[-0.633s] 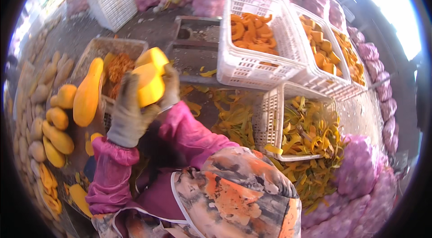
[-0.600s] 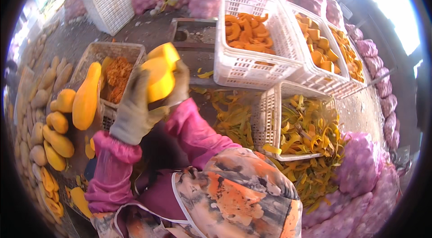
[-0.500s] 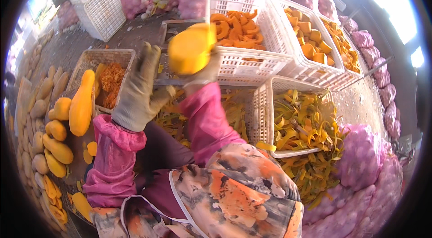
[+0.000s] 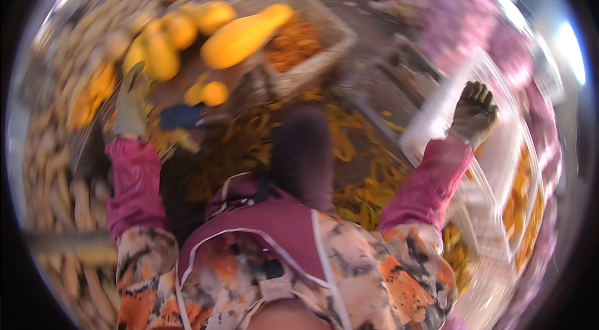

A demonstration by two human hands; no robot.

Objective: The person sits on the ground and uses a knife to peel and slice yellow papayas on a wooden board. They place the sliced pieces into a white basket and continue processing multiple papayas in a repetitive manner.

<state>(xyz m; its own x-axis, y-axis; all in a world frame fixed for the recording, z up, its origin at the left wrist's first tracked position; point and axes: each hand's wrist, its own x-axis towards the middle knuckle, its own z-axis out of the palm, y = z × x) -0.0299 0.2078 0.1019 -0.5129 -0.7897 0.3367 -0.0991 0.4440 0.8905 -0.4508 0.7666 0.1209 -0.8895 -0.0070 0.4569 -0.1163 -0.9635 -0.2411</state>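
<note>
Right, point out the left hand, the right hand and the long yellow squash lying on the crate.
left hand [image 4: 130, 105], head view, on the back of the glove.
right hand [image 4: 474, 113], head view, on the gloved knuckles.
long yellow squash [image 4: 240, 37], head view, on the middle of its body.

left: squashes [image 4: 163, 55] crowd | right: white crate [image 4: 437, 118] blocks

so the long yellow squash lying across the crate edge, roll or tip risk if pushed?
The long yellow squash looks rounded and smooth, so probably rolls easily. It seems perched over the woven crate rim, so a push may tip it. Likely stiff and fairly heavy; the picture is blurred.
</note>
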